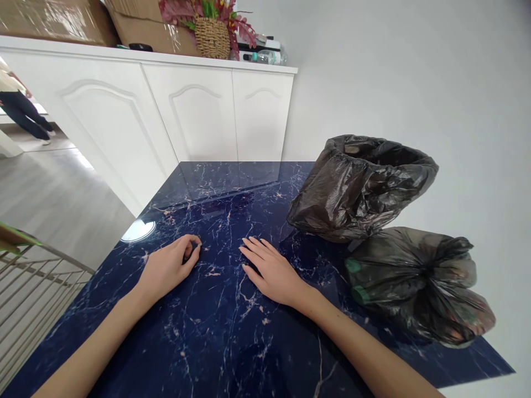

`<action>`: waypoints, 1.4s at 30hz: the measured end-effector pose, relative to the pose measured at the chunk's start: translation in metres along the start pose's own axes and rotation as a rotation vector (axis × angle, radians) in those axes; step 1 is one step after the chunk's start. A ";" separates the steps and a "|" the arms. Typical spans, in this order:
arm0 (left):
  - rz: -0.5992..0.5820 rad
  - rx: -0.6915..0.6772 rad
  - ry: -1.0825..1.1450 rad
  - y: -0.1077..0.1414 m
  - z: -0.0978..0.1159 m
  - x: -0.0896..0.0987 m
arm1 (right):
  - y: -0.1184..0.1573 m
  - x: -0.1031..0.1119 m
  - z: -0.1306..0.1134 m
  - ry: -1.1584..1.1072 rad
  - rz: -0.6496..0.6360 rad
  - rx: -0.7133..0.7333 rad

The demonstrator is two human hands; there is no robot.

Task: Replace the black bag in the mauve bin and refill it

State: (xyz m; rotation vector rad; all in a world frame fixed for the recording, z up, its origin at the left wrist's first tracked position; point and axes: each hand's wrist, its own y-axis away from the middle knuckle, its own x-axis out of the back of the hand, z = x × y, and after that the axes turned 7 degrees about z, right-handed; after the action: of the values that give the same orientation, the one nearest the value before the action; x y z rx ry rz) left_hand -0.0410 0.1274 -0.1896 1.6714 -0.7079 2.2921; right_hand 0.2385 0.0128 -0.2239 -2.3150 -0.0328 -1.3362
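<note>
My left hand (pixel 169 265) rests on the dark blue marbled table (pixel 207 331), its fingers curled in and the thumb tip meeting the index finger. Nothing shows inside that curl. Flat on the same tabletop lies my right hand (pixel 274 272), palm down, with the fingers stretched out and nothing held. To the right of it stands a bin lined with a black plastic bag (pixel 352 193), its mouth open. Closer to me sits a knotted black plastic bag (pixel 415 282), filled with things that show only dimly through the film, some of them green. Neither hand touches the bags.
Behind the table runs a white cabinet (pixel 203 110) bearing cardboard boxes (pixel 58 19), a woven basket (pixel 212 37) of red-leaved plants and a plastic bottle (pixel 267 57). A metal rack (pixel 37 293) is at the left edge. A person (pixel 22 108) stands far left. A wall borders the right.
</note>
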 end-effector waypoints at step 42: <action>-0.018 -0.006 -0.010 0.000 0.005 0.003 | -0.001 0.001 -0.001 0.030 -0.013 0.001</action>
State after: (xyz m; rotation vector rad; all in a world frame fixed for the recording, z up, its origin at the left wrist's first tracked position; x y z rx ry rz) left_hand -0.0379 0.1241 -0.1853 1.6810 -0.6978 2.2685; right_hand 0.2380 0.0134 -0.2220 -2.2975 -0.0384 -1.3766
